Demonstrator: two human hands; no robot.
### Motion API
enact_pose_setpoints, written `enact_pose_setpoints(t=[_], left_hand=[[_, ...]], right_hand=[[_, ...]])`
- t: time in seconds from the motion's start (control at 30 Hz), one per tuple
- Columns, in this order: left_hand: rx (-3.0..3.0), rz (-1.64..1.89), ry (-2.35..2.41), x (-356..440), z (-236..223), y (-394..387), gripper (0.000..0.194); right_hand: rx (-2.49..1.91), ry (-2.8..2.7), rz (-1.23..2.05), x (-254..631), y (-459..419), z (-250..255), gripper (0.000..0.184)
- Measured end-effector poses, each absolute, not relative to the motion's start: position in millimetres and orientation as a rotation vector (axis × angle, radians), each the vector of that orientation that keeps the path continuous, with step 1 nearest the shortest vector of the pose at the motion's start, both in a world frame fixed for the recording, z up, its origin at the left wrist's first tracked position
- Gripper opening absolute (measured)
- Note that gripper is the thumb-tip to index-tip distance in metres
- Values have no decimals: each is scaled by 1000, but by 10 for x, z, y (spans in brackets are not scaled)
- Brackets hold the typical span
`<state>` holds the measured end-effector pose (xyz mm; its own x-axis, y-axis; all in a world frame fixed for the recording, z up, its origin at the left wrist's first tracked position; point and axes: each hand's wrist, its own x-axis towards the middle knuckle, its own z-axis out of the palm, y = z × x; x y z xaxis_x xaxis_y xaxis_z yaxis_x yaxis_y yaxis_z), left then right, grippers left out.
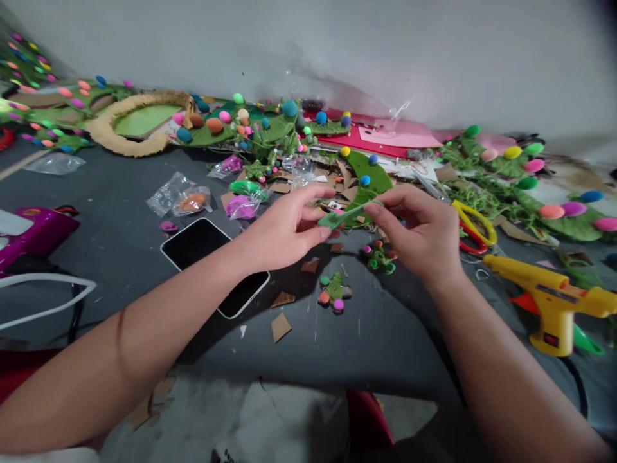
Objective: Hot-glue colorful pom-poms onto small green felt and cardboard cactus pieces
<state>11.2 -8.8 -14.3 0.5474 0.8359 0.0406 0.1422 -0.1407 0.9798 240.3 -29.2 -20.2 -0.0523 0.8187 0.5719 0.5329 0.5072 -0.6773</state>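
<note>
Between my hands, above the middle of the table, stretches a thin green strip (347, 217) of soft-looking material. My left hand (294, 225) pinches its wider left end between thumb and fingers. The right end is pinched by the thumb and fingertips of my right hand (417, 225). Just below the hands lie two small green star-like pieces, a nearer one (335, 287) and a farther one (380, 257), both set with coloured balls. A green crescent (373, 175) with yellow and blue balls lies behind the strip. Under my left forearm is a black phone-like slab (202, 241), partly covered.
On the right are a yellow glue gun (552, 299) and yellow-and-red-handled scissors (475, 222). A purple tool (41, 235) and white cable (48, 280) sit at left. Clear bags (186, 196), cardboard scraps (281, 328) and a tan wrapped crescent (108, 132) lie about.
</note>
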Motion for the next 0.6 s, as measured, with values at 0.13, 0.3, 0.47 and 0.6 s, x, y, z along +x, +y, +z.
enact_pose_setpoints(t=[0.13, 0.3, 0.47, 0.6], left_hand=[[1676, 671, 768, 111, -176, -141, 79], [1727, 647, 802, 130, -200, -190, 89], [1714, 711, 950, 159, -188, -160, 72], [1620, 786, 900, 144, -150, -115, 57]], right_hand=[[-1103, -1817, 500, 2401, -276, -232, 33], [-1036, -2022, 548, 2304, -320, -317, 23], [-1012, -2130, 334, 2240, -380, -292, 14], [-1047, -2042, 388, 2313, -342, -231, 3]])
